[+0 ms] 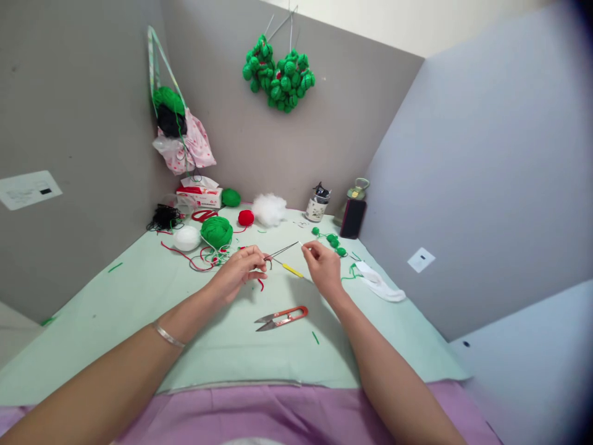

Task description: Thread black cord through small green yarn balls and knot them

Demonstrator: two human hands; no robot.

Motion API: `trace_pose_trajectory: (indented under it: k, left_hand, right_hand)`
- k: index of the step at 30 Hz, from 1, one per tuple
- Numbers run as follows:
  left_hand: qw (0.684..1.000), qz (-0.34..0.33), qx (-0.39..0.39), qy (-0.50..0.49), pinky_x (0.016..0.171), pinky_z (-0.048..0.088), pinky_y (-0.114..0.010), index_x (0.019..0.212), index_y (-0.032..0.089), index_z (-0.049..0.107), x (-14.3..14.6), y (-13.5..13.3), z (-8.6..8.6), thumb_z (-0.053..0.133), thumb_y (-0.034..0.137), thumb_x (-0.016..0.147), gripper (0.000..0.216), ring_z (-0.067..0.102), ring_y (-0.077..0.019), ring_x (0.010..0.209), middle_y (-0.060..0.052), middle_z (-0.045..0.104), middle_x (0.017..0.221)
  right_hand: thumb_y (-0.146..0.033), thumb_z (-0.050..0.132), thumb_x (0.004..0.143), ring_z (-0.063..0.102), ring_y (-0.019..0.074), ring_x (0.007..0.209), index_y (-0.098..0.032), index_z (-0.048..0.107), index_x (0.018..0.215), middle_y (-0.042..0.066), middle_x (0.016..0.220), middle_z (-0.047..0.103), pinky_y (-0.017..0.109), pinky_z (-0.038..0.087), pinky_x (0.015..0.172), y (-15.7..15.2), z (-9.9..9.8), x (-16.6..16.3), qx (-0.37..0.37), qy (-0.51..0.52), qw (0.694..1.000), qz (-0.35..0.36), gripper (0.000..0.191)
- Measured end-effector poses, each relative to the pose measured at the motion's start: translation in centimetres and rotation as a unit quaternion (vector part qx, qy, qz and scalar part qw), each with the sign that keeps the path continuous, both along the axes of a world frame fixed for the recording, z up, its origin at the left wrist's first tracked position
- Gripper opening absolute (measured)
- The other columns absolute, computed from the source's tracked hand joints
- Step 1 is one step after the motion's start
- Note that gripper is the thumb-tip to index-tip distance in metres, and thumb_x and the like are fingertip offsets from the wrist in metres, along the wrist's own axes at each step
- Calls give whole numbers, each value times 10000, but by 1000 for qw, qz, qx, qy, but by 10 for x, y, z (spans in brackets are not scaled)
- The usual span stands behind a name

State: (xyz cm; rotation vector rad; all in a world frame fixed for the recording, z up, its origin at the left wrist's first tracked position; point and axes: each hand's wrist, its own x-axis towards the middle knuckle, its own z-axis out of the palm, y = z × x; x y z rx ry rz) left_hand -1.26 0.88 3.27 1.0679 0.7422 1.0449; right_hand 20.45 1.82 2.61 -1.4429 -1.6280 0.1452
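My left hand (243, 269) is closed, its thumb and fingers curled around black thread (283, 250). A small dark reddish loop shows at its fingertips; I cannot make out what it is. Between my hands the thread runs taut, in two strands. My right hand (323, 267) pinches a thin, pale needle (300, 245) where the strands end. Below the thread, a yellow-handled crochet hook (293, 270) lies on the table. Orange-handled thread snips (281, 318) rest nearer to me, blades pointing left. A red yarn scrap (260, 285) is just below my left hand.
Behind my hands are a green yarn ball (217, 232), a white ball (187, 238), a red ball (246, 217) and white stuffing (269, 210). At the right stand a phone (353, 218) and a cup (317, 205), near small green balls (332, 240). Grey partitions (287, 148) surround the table.
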Motion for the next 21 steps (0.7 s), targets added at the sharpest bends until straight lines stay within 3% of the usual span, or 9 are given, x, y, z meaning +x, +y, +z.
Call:
trace_pose_trajectory:
  k: [3, 6, 9, 12, 17, 21]
  left_hand:
    - [1000, 12, 11, -11, 590, 483, -204, 700, 156, 525, -6, 5, 4, 632, 188, 708, 112, 492, -79, 610, 1, 547, 733]
    - [999, 27, 8, -22, 563, 461, -197, 708, 150, 524, -13, 12, 5, 647, 188, 688, 130, 470, -63, 584, -9, 574, 782]
    - [1000, 23, 1, -16, 565, 458, -201, 709, 148, 522, -17, 18, 3, 657, 195, 675, 147, 481, -62, 584, -13, 585, 802]
    - [1000, 1, -9, 11, 585, 461, -214, 713, 152, 526, -16, 19, 0, 656, 215, 672, 150, 503, -68, 586, -13, 596, 800]
    - [994, -7, 37, 106, 636, 470, -253, 674, 165, 534, -11, 15, -10, 621, 214, 684, 100, 565, -109, 648, -41, 629, 844]
    - [979, -48, 92, 175, 541, 411, -243, 686, 183, 545, -10, 11, -12, 594, 221, 718, 70, 533, -112, 552, -34, 635, 773]
  right_hand:
    - [-382, 592, 816, 419, 118, 510, -182, 659, 756, -39, 523, 459, 255, 339, 542, 7, 6, 12, -13, 123, 992, 30, 219]
    - [-394, 669, 748, 412, 91, 492, -152, 666, 772, -44, 537, 478, 234, 345, 491, 12, 13, 21, -31, 267, 962, 49, 244]
    - [-367, 755, 668, 413, 62, 465, -151, 657, 782, -61, 542, 488, 205, 379, 459, 16, 17, 31, -47, 403, 911, 69, 263]
    - [-299, 794, 638, 529, 61, 517, -170, 630, 785, -52, 609, 563, 172, 477, 498, 19, 20, 38, -60, 518, 847, 106, 255]
    - [-188, 726, 750, 689, 103, 791, -173, 614, 777, 26, 850, 702, 167, 583, 645, 18, 26, 38, -91, 623, 757, 174, 116]
    - [-147, 613, 860, 690, 89, 810, -169, 597, 749, 26, 833, 689, 150, 588, 659, 17, 33, 43, -84, 648, 738, 166, 114]
